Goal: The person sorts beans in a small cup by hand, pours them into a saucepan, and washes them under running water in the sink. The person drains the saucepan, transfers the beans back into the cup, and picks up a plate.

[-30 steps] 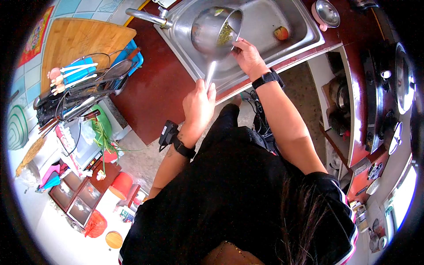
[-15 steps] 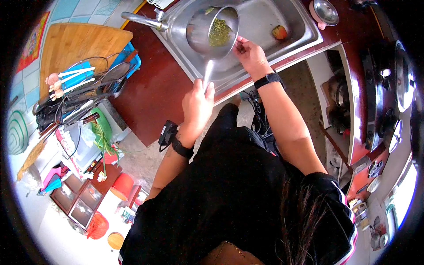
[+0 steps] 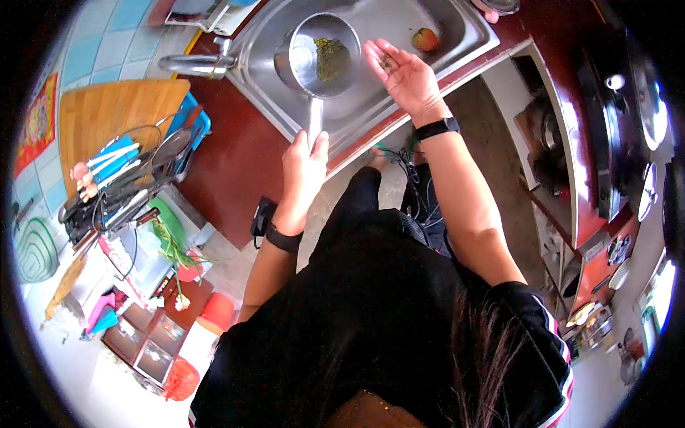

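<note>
My left hand (image 3: 305, 171) is closed round the handle of a round metal dipper (image 3: 296, 89), which I hold tilted over the sink. Small green beans (image 3: 330, 58), apparently mung beans, lie gathered inside it, with a bright reflection beside them. To the right of the dipper, not touching it, my right hand (image 3: 412, 82) is turned palm up with its fingers stretched out. A few green bits (image 3: 386, 63) rest on those fingers, too small to make out clearly. A red and yellow fruit-like piece (image 3: 425, 39) sits in the sink beyond that hand.
The steel sink (image 3: 267, 107) is set in a dark red counter (image 3: 232, 150), with a faucet (image 3: 196, 65) at its left. A wooden cutting board (image 3: 121, 107) and a utensil rack stand further left. Cables (image 3: 410, 171) hang near my legs. A stove (image 3: 606, 143) is at the right.
My right hand has come off the dipper's rim and turned palm up with fingers spread. The view has shifted, and the dipper appears further left, its opening facing me more.
</note>
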The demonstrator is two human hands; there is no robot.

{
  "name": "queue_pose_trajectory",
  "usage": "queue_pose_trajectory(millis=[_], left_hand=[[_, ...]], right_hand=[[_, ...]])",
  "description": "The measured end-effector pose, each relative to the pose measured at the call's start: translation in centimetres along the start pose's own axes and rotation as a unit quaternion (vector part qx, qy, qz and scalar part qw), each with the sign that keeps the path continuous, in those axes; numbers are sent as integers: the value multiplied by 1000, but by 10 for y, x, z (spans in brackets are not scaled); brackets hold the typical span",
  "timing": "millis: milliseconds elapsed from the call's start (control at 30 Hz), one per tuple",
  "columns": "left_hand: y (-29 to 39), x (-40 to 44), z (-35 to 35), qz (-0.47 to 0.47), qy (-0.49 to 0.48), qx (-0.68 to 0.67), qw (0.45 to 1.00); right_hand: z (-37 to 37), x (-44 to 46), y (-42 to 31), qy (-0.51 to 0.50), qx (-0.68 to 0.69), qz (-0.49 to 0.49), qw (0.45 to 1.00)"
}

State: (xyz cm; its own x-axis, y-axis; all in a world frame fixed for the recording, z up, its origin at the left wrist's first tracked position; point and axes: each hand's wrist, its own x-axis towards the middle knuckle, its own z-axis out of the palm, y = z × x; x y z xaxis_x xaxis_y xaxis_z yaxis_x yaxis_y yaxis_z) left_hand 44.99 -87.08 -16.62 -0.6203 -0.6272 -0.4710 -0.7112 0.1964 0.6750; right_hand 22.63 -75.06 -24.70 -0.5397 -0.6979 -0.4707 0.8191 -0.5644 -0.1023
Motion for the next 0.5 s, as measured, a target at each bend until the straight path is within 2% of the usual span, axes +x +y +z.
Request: queue_pose_trajectory(millis=[100, 133, 167, 300, 367, 433, 500], left_hand=[[-8, 11, 13, 24, -4, 2, 1000], [2, 8, 16, -37, -28, -66, 997], [10, 7, 19, -47, -39, -80, 995], [30, 12, 31, -101, -77, -138, 982], [40, 14, 39, -133, -83, -156, 975], [36, 20, 45, -149, -96, -178, 968], [32, 24, 52, -160, -103, -195, 962]], right_hand=[[-4, -14, -22, -66, 79, -5, 995], [-6, -20, -30, -77, 97, -8, 992], [-7, -25, -38, -89, 115, -12, 989], [-31, -51, -70, -43, 100, -81, 991], [-74, -61, -92, -23, 128, -158, 979], [-118, -73, -111, 72, 177, -236, 953], [-164, -77, -125, 220, 154, -265, 926]])
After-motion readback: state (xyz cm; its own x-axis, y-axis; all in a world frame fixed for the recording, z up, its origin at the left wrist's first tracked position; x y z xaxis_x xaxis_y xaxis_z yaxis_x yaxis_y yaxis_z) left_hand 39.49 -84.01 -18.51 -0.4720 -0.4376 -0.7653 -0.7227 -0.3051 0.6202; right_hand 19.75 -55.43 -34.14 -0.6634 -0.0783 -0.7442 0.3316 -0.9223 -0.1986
